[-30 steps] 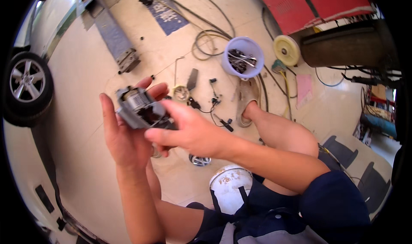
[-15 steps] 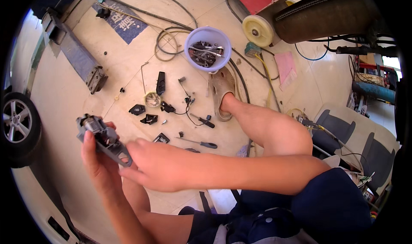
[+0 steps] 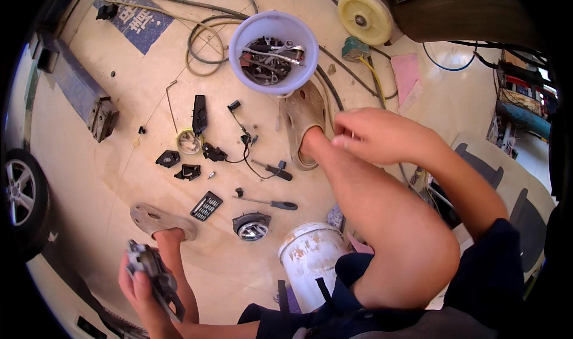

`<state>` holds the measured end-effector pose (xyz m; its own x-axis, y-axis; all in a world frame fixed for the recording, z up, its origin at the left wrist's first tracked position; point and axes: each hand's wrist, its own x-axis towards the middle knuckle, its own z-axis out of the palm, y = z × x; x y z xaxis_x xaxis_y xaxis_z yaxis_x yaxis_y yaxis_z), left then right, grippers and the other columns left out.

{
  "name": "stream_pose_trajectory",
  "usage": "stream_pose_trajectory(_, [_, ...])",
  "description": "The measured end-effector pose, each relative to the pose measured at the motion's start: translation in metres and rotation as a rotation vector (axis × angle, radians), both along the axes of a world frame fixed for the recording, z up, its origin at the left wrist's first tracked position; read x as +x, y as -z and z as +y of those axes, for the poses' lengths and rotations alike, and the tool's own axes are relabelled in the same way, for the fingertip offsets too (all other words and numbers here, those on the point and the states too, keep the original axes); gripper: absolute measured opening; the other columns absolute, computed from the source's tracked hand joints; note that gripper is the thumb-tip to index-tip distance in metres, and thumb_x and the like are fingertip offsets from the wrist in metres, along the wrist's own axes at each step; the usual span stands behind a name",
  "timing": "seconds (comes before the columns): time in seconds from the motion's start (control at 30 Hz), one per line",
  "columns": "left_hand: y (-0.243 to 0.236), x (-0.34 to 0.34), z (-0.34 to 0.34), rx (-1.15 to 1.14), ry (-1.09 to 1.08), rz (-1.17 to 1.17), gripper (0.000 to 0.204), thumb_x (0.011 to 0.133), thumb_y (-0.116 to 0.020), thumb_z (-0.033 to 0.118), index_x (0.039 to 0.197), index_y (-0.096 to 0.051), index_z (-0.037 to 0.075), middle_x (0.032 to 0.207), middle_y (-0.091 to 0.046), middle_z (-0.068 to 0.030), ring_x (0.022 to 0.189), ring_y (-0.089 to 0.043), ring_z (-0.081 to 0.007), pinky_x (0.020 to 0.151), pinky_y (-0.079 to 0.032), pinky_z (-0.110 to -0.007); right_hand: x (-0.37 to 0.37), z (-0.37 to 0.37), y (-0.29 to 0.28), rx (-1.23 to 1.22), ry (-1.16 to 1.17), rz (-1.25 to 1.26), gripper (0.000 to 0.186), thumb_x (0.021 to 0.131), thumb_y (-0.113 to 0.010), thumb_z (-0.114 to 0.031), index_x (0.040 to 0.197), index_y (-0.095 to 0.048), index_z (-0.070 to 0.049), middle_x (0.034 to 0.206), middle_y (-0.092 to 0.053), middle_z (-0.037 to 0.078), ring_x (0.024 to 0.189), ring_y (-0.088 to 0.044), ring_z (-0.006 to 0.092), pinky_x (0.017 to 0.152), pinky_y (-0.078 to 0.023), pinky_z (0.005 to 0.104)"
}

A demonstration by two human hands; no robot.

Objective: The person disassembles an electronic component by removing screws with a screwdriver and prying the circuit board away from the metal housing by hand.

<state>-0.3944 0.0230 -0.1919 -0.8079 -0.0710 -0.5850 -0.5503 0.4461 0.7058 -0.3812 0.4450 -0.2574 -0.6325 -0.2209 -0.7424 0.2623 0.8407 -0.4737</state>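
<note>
My left hand (image 3: 138,288) is closed around a grey and black mechanical part with a long flat arm (image 3: 160,279), held low at the left above my left leg. My right hand (image 3: 379,135) is over my right shin, its fingers curled. What they hold, if anything, is hidden. On the floor between my feet lie a black elongated cover (image 3: 199,115), a round yellowish container (image 3: 189,141), small black housings (image 3: 189,172), a thin cable with connectors (image 3: 245,139), a screwdriver (image 3: 283,205), a bit set (image 3: 206,206) and a round emblem part (image 3: 250,226).
A lavender bucket (image 3: 236,46) of tools stands beyond my right shoe (image 3: 303,127). Near my lap stands a worn white bucket (image 3: 310,261). Hoses (image 3: 206,46) cross the far floor. A grey steel beam (image 3: 83,88) and a wheel (image 3: 24,190) are at left, a yellow roller (image 3: 365,18) at far right.
My right hand has left the grey part and moved right to my shin. My left hand has lowered with the part. The view has shifted, showing the white bucket and emblem part.
</note>
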Motion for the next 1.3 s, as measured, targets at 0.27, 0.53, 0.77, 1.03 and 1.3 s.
stream_pose_trajectory(0.27, [0.009,-0.021,0.005,-0.044,0.338,-0.321,0.034,0.094,-0.057,0.020,0.117,-0.055,-0.005,0.089,-0.061,-0.0056,0.073,-0.056,-0.0111,0.062,-0.046,-0.025,0.052,-0.017,0.171,-0.577,1.032,-0.434,0.022,0.099,-0.053,-0.022,0.104,-0.056,0.000,0.086,-0.063,0.008,0.074,-0.063,0.0147,0.063,-0.053,0.0275])
stream_pose_trajectory(0.53, [0.053,-0.034,-0.021,-0.161,0.373,-0.341,0.033,0.097,-0.056,0.019,0.120,-0.056,-0.005,0.092,-0.063,-0.0068,0.076,-0.057,-0.0126,0.064,-0.046,-0.026,0.031,-0.023,0.220,-0.724,1.381,-0.507,0.023,0.100,-0.052,-0.021,0.107,-0.054,0.001,0.083,-0.062,0.012,0.064,-0.065,0.0189,0.055,-0.054,0.0289])
stream_pose_trajectory(0.77, [0.067,-0.044,-0.027,-0.154,0.262,-0.416,0.031,0.098,-0.056,0.016,0.119,-0.057,-0.005,0.098,-0.065,-0.0096,0.084,-0.061,-0.0153,0.075,-0.049,-0.029,0.026,-0.019,0.225,-0.727,1.429,-0.555,0.022,0.100,-0.050,-0.021,0.106,-0.054,0.000,0.081,-0.064,0.014,0.054,-0.063,0.0205,0.047,-0.053,0.0304])
stream_pose_trajectory(1.03, [0.070,-0.057,-0.016,-0.057,0.270,-0.421,0.031,0.095,-0.058,0.006,0.123,-0.053,-0.006,0.110,-0.064,-0.0095,0.096,-0.061,-0.0167,0.085,-0.049,-0.030,0.028,-0.012,0.225,-0.804,1.462,-0.580,0.025,0.101,-0.048,-0.020,0.110,-0.052,0.003,0.083,-0.063,0.016,0.060,-0.065,0.0215,0.056,-0.056,0.0316])
stream_pose_trajectory(1.3, [0.070,-0.074,-0.013,-0.014,0.245,-0.455,0.034,0.095,-0.058,0.005,0.127,-0.051,-0.004,0.112,-0.062,-0.0102,0.100,-0.059,-0.0168,0.088,-0.048,-0.030,0.025,-0.011,0.224,-0.780,1.326,-0.627,0.025,0.101,-0.047,-0.019,0.110,-0.053,0.004,0.089,-0.063,0.016,0.069,-0.066,0.0205,0.062,-0.057,0.0306])
